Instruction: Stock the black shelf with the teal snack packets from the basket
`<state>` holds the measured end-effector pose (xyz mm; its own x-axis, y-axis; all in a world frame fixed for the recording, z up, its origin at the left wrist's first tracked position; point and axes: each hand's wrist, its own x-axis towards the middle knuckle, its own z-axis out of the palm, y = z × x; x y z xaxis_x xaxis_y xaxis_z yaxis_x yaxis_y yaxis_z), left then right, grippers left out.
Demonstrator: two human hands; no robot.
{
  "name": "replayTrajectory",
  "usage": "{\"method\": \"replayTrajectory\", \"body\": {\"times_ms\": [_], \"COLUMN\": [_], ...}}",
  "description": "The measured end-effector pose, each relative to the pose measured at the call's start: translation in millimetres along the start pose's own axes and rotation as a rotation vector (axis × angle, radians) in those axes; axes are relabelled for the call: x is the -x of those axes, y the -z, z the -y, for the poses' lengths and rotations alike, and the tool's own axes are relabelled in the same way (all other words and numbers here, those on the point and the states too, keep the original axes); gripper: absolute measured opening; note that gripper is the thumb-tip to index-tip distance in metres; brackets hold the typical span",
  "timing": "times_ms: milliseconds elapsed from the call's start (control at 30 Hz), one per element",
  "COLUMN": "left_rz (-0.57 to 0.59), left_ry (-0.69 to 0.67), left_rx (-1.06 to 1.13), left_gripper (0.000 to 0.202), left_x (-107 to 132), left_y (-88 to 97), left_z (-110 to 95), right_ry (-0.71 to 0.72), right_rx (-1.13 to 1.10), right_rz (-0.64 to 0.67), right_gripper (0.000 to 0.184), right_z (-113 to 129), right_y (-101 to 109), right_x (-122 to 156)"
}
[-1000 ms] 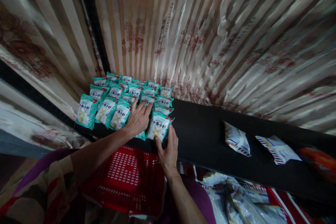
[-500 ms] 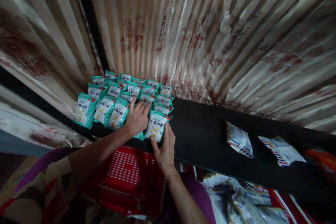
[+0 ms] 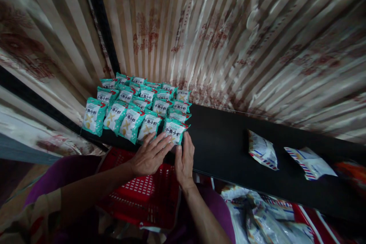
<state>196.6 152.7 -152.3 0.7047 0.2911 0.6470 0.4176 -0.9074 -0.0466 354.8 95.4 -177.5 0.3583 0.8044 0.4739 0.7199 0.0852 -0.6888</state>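
Observation:
Several teal-and-white snack bags stand upright in close rows at the left end of a black shelf [image 3: 220,137]. At the front right of the rows is one snack bag [image 3: 173,131]. My left hand [image 3: 153,154] lies with outstretched fingers against that bag's lower front. Along its right edge rests my right hand [image 3: 184,160], fingers straight and thumb apart. Just left of it stands another front-row snack bag [image 3: 149,125], close above my left hand's knuckles.
A red perforated basket [image 3: 140,202] sits below the shelf edge. Two white striped packets, a left one [image 3: 261,148] and a right one [image 3: 310,162], lie farther right, beside a blurred orange packet [image 3: 350,173]. More silvery packets [image 3: 265,213] are piled below. Striped sheeting [image 3: 200,38] hangs behind.
My left hand has moved down and right from among the bags to the front right bag. The front-row bag it was covering now shows. My right hand stays beside the end bag.

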Motion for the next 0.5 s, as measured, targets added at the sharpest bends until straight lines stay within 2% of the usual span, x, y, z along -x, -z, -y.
{"method": "replayTrajectory", "body": {"times_ms": [233, 333, 500], "left_rz": [0.018, 0.023, 0.04], "left_ry": [-0.008, -0.01, -0.006], "left_rx": [-0.008, -0.037, -0.036], "left_gripper": [0.049, 0.048, 0.047], "left_x": [2.8, -0.8, -0.8], "left_y": [-21.7, -25.5, -29.1], "left_z": [2.1, 5.5, 8.8], "right_ry": [-0.112, -0.165, -0.158], "right_rx": [-0.152, -0.215, -0.212], "right_rz": [0.018, 0.061, 0.127], "right_gripper": [0.052, 0.054, 0.057], "right_z": [4.0, 6.1, 5.8], "right_y": [7.4, 3.9, -2.6], "right_x": [-5.0, -9.8, -12.9]}}
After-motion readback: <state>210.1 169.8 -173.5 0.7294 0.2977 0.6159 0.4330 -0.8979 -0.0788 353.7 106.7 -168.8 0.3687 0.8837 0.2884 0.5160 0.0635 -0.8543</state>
